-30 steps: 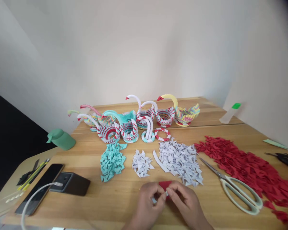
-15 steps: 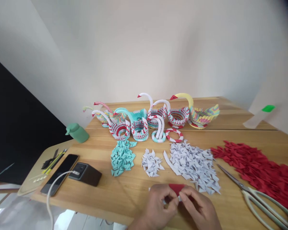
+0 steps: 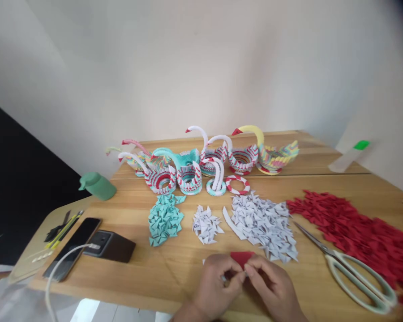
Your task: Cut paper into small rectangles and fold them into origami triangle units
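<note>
Close to the front edge of the table, my left hand (image 3: 216,279) and my right hand (image 3: 272,284) meet, fingertips pinched together. Between them is a red folded paper piece (image 3: 242,258), with a bit of white paper just under it, mostly covered by my fingers. Beyond my hands lie a small pile of white folded paper triangles (image 3: 207,225) and a larger white pile (image 3: 267,223). A curved strip of joined white pieces (image 3: 233,225) rests against the larger pile.
Teal triangles (image 3: 166,219) are heaped left, red ones (image 3: 359,237) right beside scissors (image 3: 342,266). Several paper swans (image 3: 161,179) and a red-white ring (image 3: 238,184) stand behind. A phone (image 3: 74,248), a dark box with a cable (image 3: 112,246) and a green bottle (image 3: 99,185) are left.
The whole scene has shifted left and slightly up as the view turned right. My hands keep their pinch on the red paper piece, with only slight finger movement.
</note>
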`<state>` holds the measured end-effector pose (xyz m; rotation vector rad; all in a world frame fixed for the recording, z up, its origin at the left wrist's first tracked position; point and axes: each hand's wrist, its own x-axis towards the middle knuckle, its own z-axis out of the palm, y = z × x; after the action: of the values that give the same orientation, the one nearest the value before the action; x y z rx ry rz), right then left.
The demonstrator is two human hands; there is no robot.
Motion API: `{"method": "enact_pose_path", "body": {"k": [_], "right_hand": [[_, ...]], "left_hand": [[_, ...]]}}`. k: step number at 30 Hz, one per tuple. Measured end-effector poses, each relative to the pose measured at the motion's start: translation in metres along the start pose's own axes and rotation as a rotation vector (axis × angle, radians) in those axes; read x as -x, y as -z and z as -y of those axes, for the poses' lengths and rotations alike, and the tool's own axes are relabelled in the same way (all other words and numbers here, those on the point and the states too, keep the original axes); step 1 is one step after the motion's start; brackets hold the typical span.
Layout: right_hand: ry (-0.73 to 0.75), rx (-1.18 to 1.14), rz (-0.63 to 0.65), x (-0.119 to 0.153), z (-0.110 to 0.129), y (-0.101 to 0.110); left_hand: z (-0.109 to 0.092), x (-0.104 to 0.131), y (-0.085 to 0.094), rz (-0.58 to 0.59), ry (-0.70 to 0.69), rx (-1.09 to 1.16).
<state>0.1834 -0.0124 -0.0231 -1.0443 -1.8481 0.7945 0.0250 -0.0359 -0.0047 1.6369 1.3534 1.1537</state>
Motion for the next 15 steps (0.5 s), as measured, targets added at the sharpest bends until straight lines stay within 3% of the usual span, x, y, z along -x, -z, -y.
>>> {"method": "enact_pose_path", "body": {"k": [9, 15], "right_hand": [[0.005, 0.042, 0.008, -0.0042, 0.008, 0.0038], [-0.018, -0.078, 0.077, -0.0047, 0.0095, 0.0086]], "left_hand": [[-0.0019, -0.0017, -0.0004, 0.045, -0.017, -0.017], [0.0009, -0.0013, 0.001, -0.019, -0.101, -0.078]]}}
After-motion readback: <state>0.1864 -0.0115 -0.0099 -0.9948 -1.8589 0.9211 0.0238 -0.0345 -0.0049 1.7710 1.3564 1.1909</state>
